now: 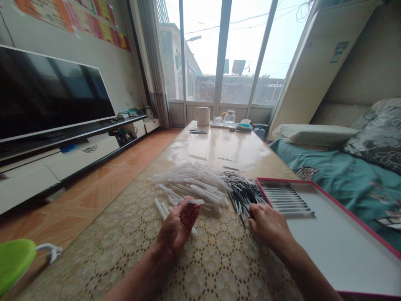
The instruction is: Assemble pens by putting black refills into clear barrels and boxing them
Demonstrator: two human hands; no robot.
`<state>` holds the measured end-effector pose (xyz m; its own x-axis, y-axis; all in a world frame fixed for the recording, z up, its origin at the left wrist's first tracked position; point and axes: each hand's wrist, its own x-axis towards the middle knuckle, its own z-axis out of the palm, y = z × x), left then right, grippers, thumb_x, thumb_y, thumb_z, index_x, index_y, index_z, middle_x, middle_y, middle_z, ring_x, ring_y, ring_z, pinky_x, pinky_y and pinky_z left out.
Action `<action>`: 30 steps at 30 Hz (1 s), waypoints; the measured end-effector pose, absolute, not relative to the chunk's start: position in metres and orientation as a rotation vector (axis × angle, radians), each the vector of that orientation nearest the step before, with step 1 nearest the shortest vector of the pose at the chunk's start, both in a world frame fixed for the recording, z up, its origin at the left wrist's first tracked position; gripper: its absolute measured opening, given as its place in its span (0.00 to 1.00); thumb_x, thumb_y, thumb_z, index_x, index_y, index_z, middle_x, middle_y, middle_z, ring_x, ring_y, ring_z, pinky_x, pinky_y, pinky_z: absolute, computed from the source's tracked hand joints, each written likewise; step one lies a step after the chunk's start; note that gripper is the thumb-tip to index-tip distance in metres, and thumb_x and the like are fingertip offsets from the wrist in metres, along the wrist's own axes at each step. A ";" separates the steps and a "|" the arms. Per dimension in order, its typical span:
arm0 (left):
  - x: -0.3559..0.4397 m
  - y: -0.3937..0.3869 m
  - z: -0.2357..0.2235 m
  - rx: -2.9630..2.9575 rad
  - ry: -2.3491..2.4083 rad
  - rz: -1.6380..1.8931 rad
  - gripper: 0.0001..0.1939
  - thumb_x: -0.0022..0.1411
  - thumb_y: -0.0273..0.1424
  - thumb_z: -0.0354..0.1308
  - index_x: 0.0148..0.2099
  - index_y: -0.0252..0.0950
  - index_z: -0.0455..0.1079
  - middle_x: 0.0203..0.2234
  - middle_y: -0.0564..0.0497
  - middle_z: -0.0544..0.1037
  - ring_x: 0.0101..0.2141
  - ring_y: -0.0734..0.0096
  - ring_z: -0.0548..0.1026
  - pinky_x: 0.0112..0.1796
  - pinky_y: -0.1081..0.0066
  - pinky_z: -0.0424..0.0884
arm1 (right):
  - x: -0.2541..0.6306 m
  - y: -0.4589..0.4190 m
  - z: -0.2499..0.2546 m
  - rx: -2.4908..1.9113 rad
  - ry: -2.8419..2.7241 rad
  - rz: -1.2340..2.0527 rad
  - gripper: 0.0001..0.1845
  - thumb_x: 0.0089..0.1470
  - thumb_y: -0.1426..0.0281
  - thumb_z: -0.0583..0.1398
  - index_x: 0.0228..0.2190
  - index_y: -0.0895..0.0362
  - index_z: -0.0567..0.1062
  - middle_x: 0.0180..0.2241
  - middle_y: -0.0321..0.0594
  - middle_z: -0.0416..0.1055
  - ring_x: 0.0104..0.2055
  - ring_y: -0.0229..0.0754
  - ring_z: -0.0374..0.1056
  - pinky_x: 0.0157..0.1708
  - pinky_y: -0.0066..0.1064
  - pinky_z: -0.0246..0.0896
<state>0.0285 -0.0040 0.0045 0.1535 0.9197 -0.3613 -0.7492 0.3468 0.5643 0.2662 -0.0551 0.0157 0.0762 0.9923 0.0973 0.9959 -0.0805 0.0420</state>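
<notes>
A whitish translucent pen barrel (196, 201) lies across the fingers of my left hand (178, 223), which is palm up and closed on it. Just beyond is a loose heap of similar barrels (200, 184), a few of them lying apart to the left. My right hand (271, 223) is pinched at the near right edge of a pile of thin, dark pen refills (246, 193); its fingertips are hidden, so what they hold does not show. To its right, a shallow white box with a red rim (341, 234) contains a row of dark-tipped pens (290, 200).
The long table (213, 259) has a patterned cover. Toward its far end stand a beige pitcher (202, 116), a glass jar (229, 118) and a tissue pack (244, 125). A bed or sofa (322, 163) borders the right side; a green stool (15, 261) is at lower left.
</notes>
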 end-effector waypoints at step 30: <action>0.037 -0.013 -0.001 0.583 0.722 1.117 0.06 0.53 0.23 0.62 0.35 0.30 0.70 0.27 0.45 0.80 0.27 0.68 0.79 0.33 0.71 0.76 | 0.203 -0.053 0.008 -1.237 -1.558 0.668 0.02 0.51 0.72 0.58 0.30 0.57 0.71 0.27 0.35 0.72 0.29 0.36 0.68 0.31 0.26 0.63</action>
<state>0.0367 -0.0130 -0.0008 0.2607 0.9397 -0.2216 -0.5880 0.3366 0.7355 0.2026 -0.0530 0.0085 0.0193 0.9330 0.3593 0.3829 0.3250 -0.8647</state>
